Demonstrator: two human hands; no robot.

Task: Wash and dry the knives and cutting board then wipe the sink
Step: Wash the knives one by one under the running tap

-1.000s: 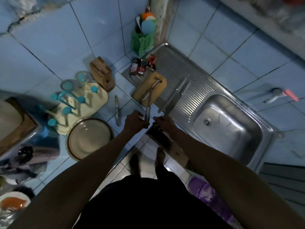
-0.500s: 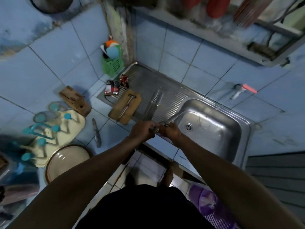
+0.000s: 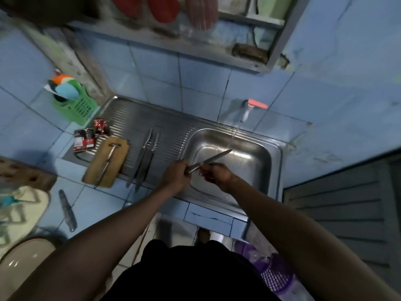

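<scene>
My left hand (image 3: 176,173) grips the handle of a steel knife (image 3: 214,158) over the sink basin (image 3: 256,168). The blade points up and right towards a thin stream of water from the tap (image 3: 247,112). My right hand (image 3: 216,173) is curled at the blade's base, beside my left hand. A wooden cutting board (image 3: 96,168) lies on the drainboard with a metal utensil (image 3: 108,162) on top. Two more knives (image 3: 145,159) lie side by side on the ribbed drainboard. Another knife (image 3: 67,210) rests on the tiled counter at left.
A green basket (image 3: 78,107) of sponges stands in the back corner. Small red packets (image 3: 86,137) sit behind the board. A knife block (image 3: 26,175), a cream rack (image 3: 23,205) and a plate (image 3: 21,257) are at far left. A purple basket (image 3: 273,274) is on the floor.
I have carried the knife from the counter by the board to over the basin, both hands moving right. The tap is running. The view has shifted right and up.
</scene>
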